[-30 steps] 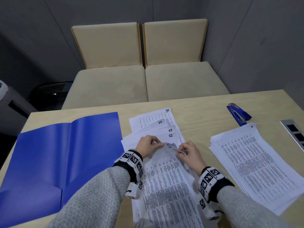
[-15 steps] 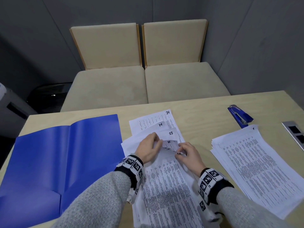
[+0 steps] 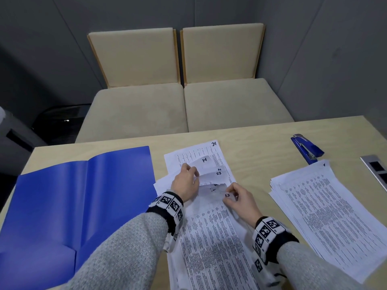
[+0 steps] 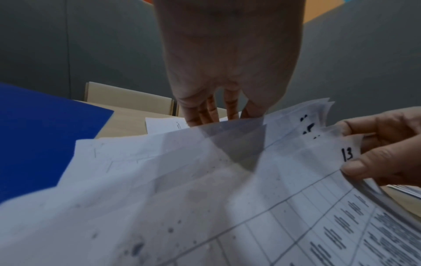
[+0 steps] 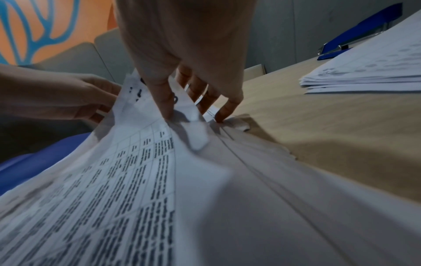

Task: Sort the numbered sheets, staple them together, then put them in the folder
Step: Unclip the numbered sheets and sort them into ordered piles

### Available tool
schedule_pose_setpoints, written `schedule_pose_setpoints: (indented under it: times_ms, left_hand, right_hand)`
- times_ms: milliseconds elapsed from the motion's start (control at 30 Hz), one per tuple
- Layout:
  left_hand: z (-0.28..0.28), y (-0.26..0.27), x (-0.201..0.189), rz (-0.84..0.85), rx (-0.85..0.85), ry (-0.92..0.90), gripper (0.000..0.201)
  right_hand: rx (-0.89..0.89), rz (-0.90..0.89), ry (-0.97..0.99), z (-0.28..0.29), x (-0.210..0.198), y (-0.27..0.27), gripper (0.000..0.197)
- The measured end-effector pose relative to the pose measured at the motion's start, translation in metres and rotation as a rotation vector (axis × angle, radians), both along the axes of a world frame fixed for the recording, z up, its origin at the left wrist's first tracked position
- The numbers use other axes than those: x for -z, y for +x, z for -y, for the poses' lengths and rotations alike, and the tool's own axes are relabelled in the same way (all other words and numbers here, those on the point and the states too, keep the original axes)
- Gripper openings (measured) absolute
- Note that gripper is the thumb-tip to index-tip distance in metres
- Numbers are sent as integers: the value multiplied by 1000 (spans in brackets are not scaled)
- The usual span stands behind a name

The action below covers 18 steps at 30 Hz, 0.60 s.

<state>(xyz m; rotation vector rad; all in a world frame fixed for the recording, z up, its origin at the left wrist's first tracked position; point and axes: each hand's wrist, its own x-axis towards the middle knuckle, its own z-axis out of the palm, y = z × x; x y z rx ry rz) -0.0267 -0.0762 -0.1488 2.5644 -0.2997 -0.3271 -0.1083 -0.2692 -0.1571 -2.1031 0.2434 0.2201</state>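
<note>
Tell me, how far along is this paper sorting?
Partly done: one pile lies squared beside the stapler. In hand: left hand and right hand leaf through loose sheets, sheet 13 pinched. Left: stapling, and filling the open folder.

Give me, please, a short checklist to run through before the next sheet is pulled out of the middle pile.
1. Number on the pinched corner readable: ok, sheet 13 shows at the right hand.
2. Left hand holds the upper sheets back: ok, its fingers lift their corners.
3. Sorted pile free to receive it: ok, nothing lies on it.
4. Only one sheet pinched: cannot tell, the edges overlap.
5. Stapler within reach: ok, beyond the sorted pile.
6. Folder open: ok, flat on the table.
</note>
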Motion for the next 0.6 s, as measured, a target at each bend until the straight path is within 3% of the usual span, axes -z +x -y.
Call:
schedule_pose_setpoints:
  times_ms: [267,333,467,600]
  left_hand:
    - [-10,1,1,119,98,46,17]
    - [-12,3,2,135,134,41,18]
    - [-10,5,2,-2,110,-60,36]
    - [-8,2,-1,-31,78,-81,43]
  right_hand:
    - [27,10,49,-4,-5,-2,54]
    - [7,-1,24,-3,-4,-1,49]
    - [-18,16,-66,-2,2,2,17]
    - [8,39,-101,-2,5,5,27]
